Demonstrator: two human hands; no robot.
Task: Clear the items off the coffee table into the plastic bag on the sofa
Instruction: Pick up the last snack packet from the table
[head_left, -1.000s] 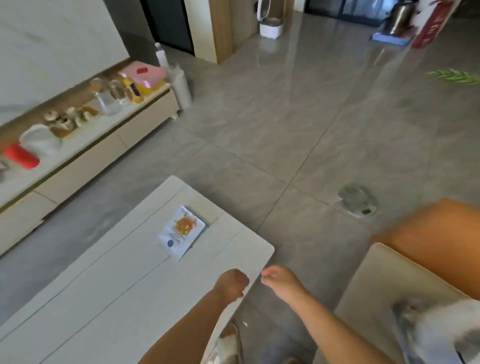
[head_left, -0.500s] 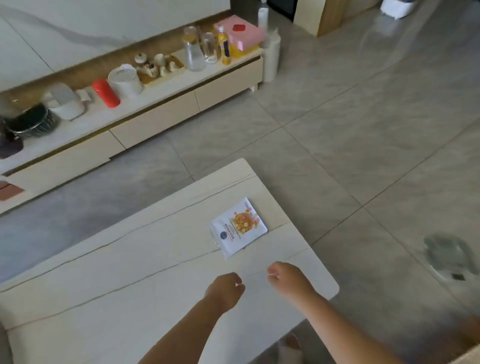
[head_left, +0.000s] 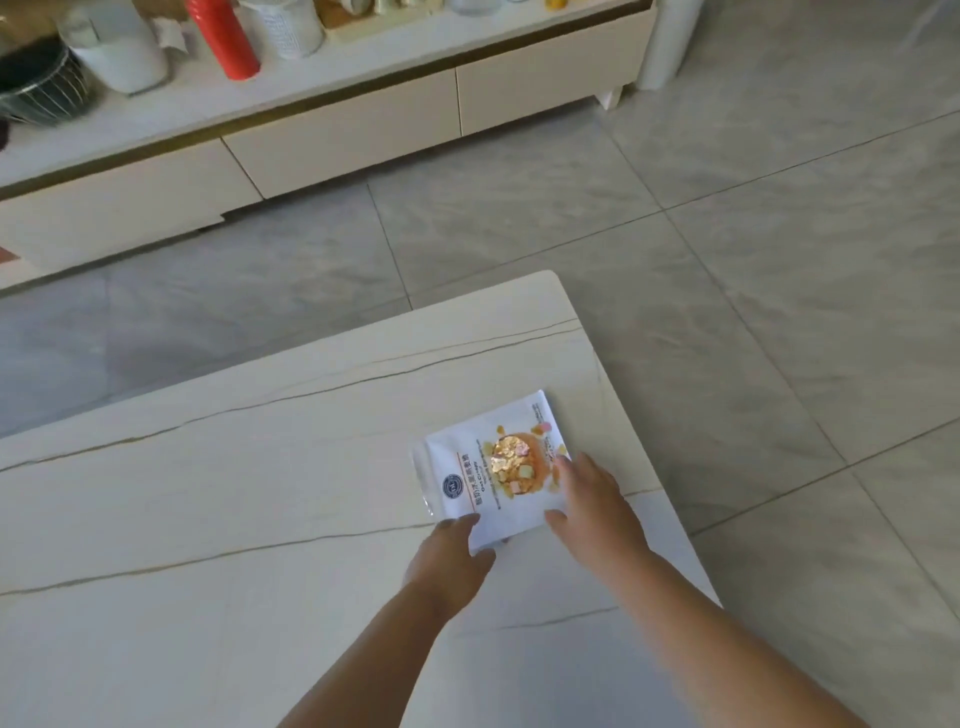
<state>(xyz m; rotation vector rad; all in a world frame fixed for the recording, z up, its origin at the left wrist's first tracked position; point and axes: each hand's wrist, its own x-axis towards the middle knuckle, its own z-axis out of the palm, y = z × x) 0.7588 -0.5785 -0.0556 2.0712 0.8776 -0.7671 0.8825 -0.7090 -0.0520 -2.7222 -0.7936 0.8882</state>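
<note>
Reaching from the near side, both hands meet the snack packet (head_left: 496, 470), which lies flat on the coffee table (head_left: 208, 519) close to its right-hand corner. The left hand (head_left: 449, 558) touches the packet's near corner with fingers extended and loosely spread; no curl round the edge is visible. The right hand (head_left: 592, 501) rests over the packet's right edge with fingers straight. Neither hand appears to have a pinch on the packet yet.

Judged risks from this position:

1. Slip on the tabletop. The packet looks thin, glossy and flat against a smooth surface. Fingertips pressing down may slide it instead of lifting it. Because it lies near the table's right edge, a push in that direction could send it onto the tiled floor (head_left: 727, 260).

2. Failed edge lift. With no gap under the packet, a finger may not get beneath it. Drawing a corner past the table edge, or pinching a raised seam, would likely give a firmer hold.

3. Crushed contents. The printed picture suggests a crisp cereal snack; a hard squeeze could break it.

4. Drop in transit. The plastic bag and the sofa are out of view, so the carry path cannot be checked. A loose two-finger hold on a slick packet may fail during the turn toward them.

The low cabinet (head_left: 337, 119) beyond the table, with its red bottle (head_left: 223, 39), stands well apart and poses no obstruction.
</note>
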